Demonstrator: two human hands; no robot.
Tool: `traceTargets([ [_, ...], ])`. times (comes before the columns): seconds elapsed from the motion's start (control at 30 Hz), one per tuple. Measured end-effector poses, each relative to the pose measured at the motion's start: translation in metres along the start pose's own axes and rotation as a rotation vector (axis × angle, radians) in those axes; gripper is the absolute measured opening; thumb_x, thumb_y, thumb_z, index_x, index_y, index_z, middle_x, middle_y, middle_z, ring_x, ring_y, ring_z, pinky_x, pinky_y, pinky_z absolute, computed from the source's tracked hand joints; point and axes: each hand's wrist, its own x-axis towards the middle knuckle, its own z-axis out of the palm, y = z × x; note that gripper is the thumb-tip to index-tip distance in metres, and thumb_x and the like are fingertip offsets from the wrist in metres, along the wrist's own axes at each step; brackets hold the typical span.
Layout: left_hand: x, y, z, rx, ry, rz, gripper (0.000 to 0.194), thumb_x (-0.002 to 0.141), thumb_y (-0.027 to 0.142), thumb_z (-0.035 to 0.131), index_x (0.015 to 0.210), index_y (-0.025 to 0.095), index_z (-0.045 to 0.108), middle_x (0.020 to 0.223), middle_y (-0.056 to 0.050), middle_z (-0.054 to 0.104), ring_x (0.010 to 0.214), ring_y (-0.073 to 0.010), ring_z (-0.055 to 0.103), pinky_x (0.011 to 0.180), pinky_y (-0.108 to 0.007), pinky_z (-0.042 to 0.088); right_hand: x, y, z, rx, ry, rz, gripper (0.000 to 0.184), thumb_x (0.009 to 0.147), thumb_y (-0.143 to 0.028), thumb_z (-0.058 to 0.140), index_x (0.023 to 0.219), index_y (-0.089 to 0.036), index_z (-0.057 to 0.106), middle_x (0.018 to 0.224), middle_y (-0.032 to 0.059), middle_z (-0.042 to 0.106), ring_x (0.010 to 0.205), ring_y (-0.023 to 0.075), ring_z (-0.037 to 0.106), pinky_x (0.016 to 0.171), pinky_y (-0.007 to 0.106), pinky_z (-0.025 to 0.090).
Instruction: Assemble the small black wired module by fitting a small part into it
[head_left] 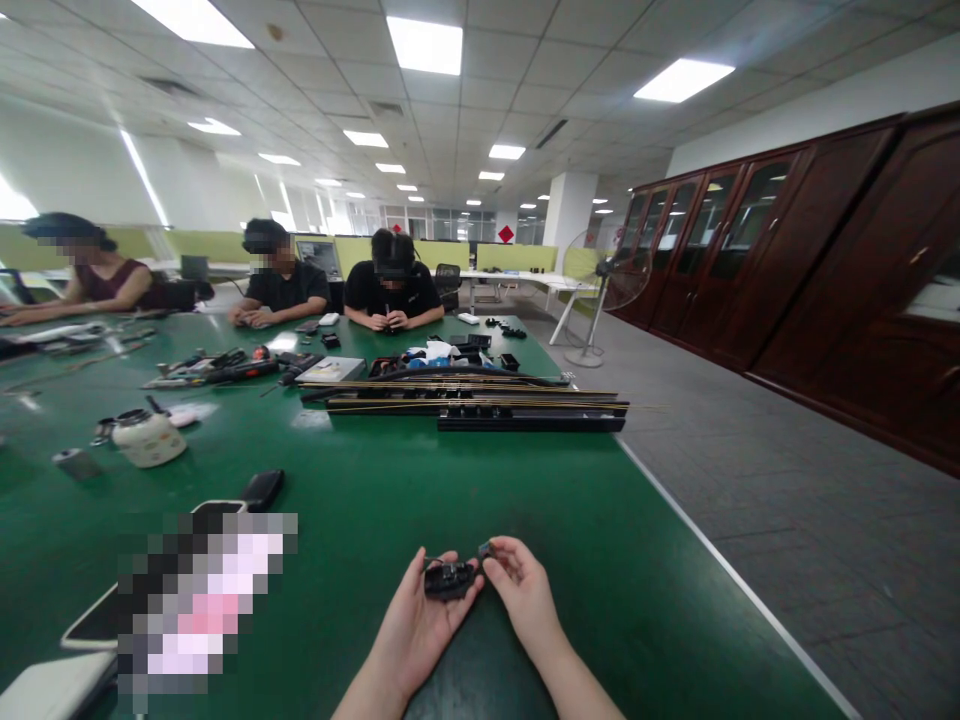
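Observation:
My left hand (429,618), palm up, cradles a small black plastic part (448,580) with a hollow, detailed upper side; its exact kind I cannot make out. The fingers curl around the part's edges, with the thumb at its left. Just to the right, my right hand (519,588) pinches a small dark grey piece (486,550) between thumb and fingertips. That piece is close to the right end of the black part; whether the two touch is hard to tell. Both hands are above the green table (585,560) near its front.
Long black rails (532,424) and thin brass-coloured rods lie across the table ahead. On the left are a pixelated screen area (214,600), a white jar (148,438) and a metal cylinder (77,463). Several people sit beyond; a fan (600,290) stands right of the table.

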Motion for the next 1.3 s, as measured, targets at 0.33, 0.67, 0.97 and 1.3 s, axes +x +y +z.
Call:
traceTargets([
  [0.33,-0.001,0.001,0.001,0.024,-0.003,-0.002,0.026,0.075,0.034,0.053,0.081,0.01,0.06,0.094,-0.018,0.064,0.1,-0.0306,0.055,0.08,-0.039,0.047,0.001,-0.003,-0.007,0.151,0.049,0.068,0.027,0.066,-0.034,0.067,0.085,-0.018,0.057,0.085,0.0064,0.067,0.084,0.0201,0.061,0.082,0.036,0.044],
  [0.67,-0.003,0.001,0.005,0.013,0.018,-0.01,0.026,0.076,0.035,0.051,0.08,0.01,0.06,0.093,-0.018,0.064,0.097,-0.028,0.058,0.079,-0.036,0.047,0.006,-0.002,-0.013,0.552,0.159,0.234,0.031,0.06,-0.029,0.072,0.087,-0.019,0.062,0.084,0.0033,0.067,0.085,0.0165,0.06,0.069,0.026,0.045],
  [0.97,-0.004,0.002,0.005,0.015,0.018,-0.038,0.025,0.075,0.035,0.052,0.081,0.012,0.059,0.093,-0.017,0.064,0.094,-0.0278,0.059,0.075,-0.036,0.048,0.008,-0.006,-0.024,0.736,0.095,0.334,0.025,0.064,-0.024,0.069,0.088,-0.021,0.063,0.081,0.0012,0.068,0.076,0.0126,0.062,0.067,0.024,0.047],
  [1.3,-0.003,0.002,0.003,0.024,0.002,-0.029,0.026,0.076,0.036,0.051,0.082,0.012,0.06,0.094,-0.015,0.064,0.095,-0.028,0.058,0.076,-0.037,0.048,0.01,0.0,-0.029,0.719,0.06,0.347,0.021,0.067,-0.027,0.066,0.087,-0.023,0.063,0.081,-0.0005,0.068,0.075,0.012,0.062,0.07,0.025,0.048],
])
